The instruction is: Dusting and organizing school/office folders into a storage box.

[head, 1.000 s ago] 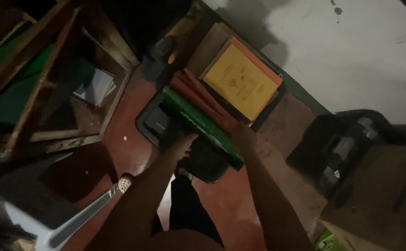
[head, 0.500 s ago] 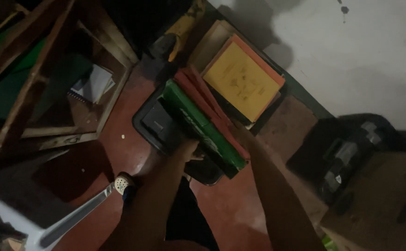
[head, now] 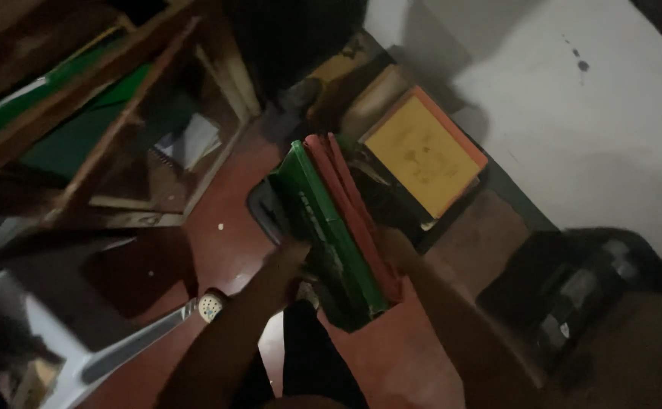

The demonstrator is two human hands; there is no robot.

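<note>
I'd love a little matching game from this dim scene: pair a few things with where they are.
Things:
1. green book
2. yellow-covered book
3. wooden frame
4. dark case

Places:
a. upper left, over the red floor
b. lower right, below the white wall
c. held between both hands
d. flat on a stack, by the wall

Pairs: 1-c, 2-d, 3-a, 4-b

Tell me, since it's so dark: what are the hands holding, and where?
Both hands, left hand and right hand, grip a stack of green and red books by its near sides.
</note>
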